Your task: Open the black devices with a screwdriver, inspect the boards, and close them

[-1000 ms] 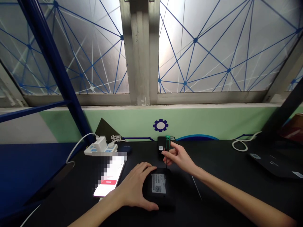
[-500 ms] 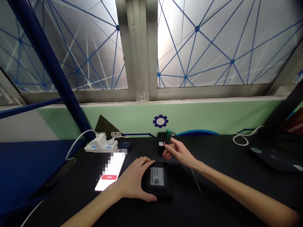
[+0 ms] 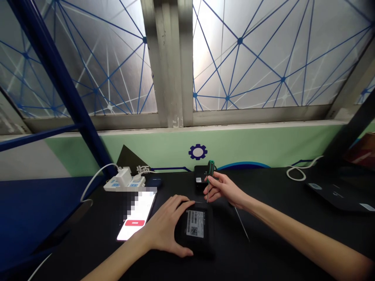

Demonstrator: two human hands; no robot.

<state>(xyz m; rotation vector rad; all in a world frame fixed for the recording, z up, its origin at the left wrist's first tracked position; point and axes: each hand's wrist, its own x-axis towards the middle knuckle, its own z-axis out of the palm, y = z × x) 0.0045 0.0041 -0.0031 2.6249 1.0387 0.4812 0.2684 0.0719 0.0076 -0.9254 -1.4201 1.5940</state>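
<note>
A flat black box-shaped device (image 3: 208,230) lies on the black tabletop, with a white label (image 3: 195,224) bearing barcodes facing up. My left hand (image 3: 166,224) grips it from the left, fingers over the far corner and thumb along the near side. Between the fingertips of my right hand (image 3: 221,188) is a screwdriver (image 3: 211,168) with a green and black handle. It stands nearly upright, its thin shaft pointing down at the device's far edge; whether the tip touches, I cannot tell. Below my right forearm, a thin metal rod (image 3: 242,224) lies on the table, its upper end hidden.
To the left lies a phone (image 3: 137,214) with a lit screen. Behind it sits a white power strip (image 3: 109,184) with a plugged-in adapter (image 3: 124,176). A small black box (image 3: 199,171) stands near the wall. At right are a flat black device (image 3: 336,195) and a white cable (image 3: 295,173).
The screwdriver's handle leans slightly more to the right, and my right hand has shifted a little right. The device's far edge appears a little raised. The camera view has tilted slightly.
</note>
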